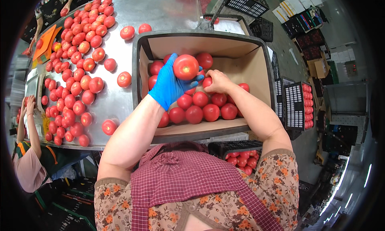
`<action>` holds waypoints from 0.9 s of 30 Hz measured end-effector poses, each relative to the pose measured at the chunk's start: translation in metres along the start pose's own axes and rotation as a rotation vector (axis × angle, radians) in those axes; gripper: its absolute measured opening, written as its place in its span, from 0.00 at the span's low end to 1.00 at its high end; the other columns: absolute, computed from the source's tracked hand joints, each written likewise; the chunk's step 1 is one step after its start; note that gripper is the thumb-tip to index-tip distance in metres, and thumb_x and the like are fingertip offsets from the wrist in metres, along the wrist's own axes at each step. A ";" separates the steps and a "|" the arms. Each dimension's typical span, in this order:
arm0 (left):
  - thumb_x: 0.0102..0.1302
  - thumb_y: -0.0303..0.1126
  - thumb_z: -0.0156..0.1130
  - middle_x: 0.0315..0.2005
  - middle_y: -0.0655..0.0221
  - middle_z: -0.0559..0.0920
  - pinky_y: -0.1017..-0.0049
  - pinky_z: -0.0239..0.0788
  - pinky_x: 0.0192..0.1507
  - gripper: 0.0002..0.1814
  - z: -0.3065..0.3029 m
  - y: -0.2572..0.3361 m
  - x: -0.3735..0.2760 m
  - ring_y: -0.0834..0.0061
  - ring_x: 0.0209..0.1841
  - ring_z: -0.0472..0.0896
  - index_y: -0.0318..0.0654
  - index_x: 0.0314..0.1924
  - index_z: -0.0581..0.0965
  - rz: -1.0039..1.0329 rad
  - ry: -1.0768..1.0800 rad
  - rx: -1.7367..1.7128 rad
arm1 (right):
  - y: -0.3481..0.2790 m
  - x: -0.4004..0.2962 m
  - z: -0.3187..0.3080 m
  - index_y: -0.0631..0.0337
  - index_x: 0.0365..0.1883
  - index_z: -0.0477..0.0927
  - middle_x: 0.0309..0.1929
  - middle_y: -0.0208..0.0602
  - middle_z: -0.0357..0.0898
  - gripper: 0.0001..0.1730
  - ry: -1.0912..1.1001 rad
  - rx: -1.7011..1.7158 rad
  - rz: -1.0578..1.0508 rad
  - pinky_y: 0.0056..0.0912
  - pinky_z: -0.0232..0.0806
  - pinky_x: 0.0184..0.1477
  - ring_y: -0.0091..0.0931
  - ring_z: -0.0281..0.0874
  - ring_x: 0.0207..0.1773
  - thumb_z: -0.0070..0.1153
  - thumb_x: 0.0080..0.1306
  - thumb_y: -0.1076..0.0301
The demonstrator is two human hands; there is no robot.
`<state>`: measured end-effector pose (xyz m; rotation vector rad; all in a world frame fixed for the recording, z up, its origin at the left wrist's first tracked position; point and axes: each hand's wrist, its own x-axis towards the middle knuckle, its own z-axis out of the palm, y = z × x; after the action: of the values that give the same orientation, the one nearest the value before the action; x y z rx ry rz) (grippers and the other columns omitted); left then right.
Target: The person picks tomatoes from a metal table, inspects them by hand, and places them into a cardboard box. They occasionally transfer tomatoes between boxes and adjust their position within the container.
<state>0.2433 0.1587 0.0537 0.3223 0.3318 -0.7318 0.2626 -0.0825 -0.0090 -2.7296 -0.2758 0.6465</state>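
My left hand (173,83), in a blue glove, holds a large red tomato (186,67) above a black crate (204,136) lined with brown paper (255,71). Bare-skinned, my right hand (219,81) has its fingers around a smaller tomato (207,82) inside the crate. Below my hands, several tomatoes (194,114) lie in rows along the crate's near side. Others, such as one tomato (204,60), sit toward the far wall. My left hand and forearm hide part of the crate's left side.
Left of the crate, many loose tomatoes (76,89) spread over a metal table (120,8). Another person's hands (28,106) work at its far left end. Stacked crates (294,106) stand on the right. A crate of tomatoes (245,160) sits low beside my apron.
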 end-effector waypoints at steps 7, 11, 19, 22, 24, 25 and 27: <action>0.71 0.52 0.52 0.53 0.53 0.79 0.54 0.80 0.41 0.26 0.006 -0.003 -0.004 0.55 0.53 0.80 0.41 0.59 0.73 0.001 -0.058 0.057 | -0.016 -0.028 -0.063 0.57 0.52 0.76 0.46 0.34 0.81 0.24 -0.050 1.083 0.069 0.31 0.72 0.37 0.25 0.80 0.43 0.53 0.67 0.49; 0.69 0.50 0.57 0.51 0.55 0.80 0.53 0.79 0.44 0.22 0.011 -0.005 -0.009 0.57 0.51 0.81 0.41 0.53 0.76 0.002 0.030 0.112 | -0.034 -0.048 -0.076 0.60 0.54 0.75 0.45 0.41 0.82 0.32 -0.244 1.555 -0.061 0.33 0.74 0.35 0.29 0.81 0.38 0.43 0.71 0.40; 0.67 0.51 0.60 0.47 0.58 0.81 0.52 0.77 0.47 0.22 0.011 -0.009 -0.007 0.60 0.51 0.81 0.41 0.50 0.77 -0.036 0.075 0.254 | -0.049 -0.078 -0.070 0.63 0.58 0.71 0.48 0.47 0.80 0.32 -0.271 1.766 -0.205 0.34 0.77 0.35 0.31 0.83 0.37 0.46 0.70 0.43; 0.68 0.52 0.59 0.48 0.58 0.81 0.52 0.77 0.48 0.24 0.010 -0.012 -0.005 0.60 0.51 0.81 0.41 0.54 0.76 -0.056 0.034 0.269 | -0.059 -0.094 -0.070 0.63 0.61 0.68 0.50 0.46 0.79 0.30 -0.140 1.675 -0.282 0.33 0.78 0.41 0.31 0.83 0.39 0.57 0.66 0.55; 0.68 0.53 0.58 0.50 0.58 0.80 0.51 0.76 0.49 0.27 0.009 -0.015 -0.004 0.60 0.52 0.80 0.42 0.57 0.74 -0.080 -0.006 0.283 | -0.063 -0.105 -0.065 0.62 0.63 0.66 0.50 0.44 0.78 0.34 0.043 1.525 -0.270 0.33 0.78 0.46 0.30 0.82 0.42 0.65 0.60 0.66; 0.68 0.54 0.58 0.52 0.58 0.79 0.50 0.76 0.50 0.28 0.009 -0.017 -0.004 0.60 0.53 0.79 0.42 0.58 0.73 -0.096 -0.026 0.297 | -0.069 -0.108 -0.060 0.62 0.63 0.65 0.50 0.43 0.77 0.36 0.197 1.425 -0.299 0.32 0.78 0.47 0.29 0.82 0.44 0.67 0.58 0.69; 0.68 0.56 0.56 0.54 0.59 0.78 0.49 0.75 0.51 0.30 0.009 -0.021 -0.004 0.61 0.55 0.78 0.42 0.60 0.72 -0.097 -0.048 0.331 | -0.089 -0.110 -0.047 0.62 0.64 0.64 0.49 0.41 0.77 0.42 0.491 1.207 -0.349 0.30 0.77 0.49 0.28 0.80 0.48 0.72 0.53 0.74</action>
<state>0.2282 0.1429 0.0597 0.6038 0.1807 -0.8901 0.1775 -0.0411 0.1064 -1.5317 -0.1474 -0.0276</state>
